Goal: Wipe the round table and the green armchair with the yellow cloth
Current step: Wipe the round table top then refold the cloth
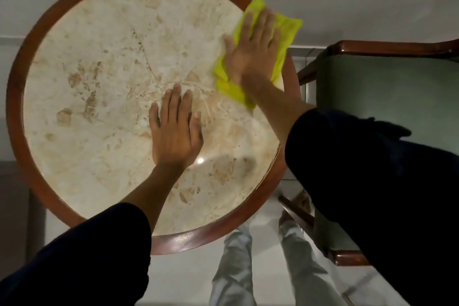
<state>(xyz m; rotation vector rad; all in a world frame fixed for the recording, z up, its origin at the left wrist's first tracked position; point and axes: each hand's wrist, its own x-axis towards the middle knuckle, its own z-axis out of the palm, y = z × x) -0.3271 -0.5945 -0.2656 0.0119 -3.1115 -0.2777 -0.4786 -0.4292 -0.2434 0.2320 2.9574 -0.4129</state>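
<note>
The round table [99, 62] has a cream marble top inside a dark wooden rim and fills the left and middle of the head view. My right hand [253, 49] lies flat on the yellow cloth [285, 32], pressing it onto the table's right edge, where the cloth hangs partly over the rim. My left hand [175, 129] rests palm down near the table's centre, fingers together, holding nothing. The green armchair [372, 87] with brown wooden arms stands just right of the table, partly hidden by my right sleeve.
A pale wall runs behind the table. Below the table's near edge I see my legs in light trousers [238, 268] on a light tiled floor. A dark piece of furniture [15, 206] stands at the left edge.
</note>
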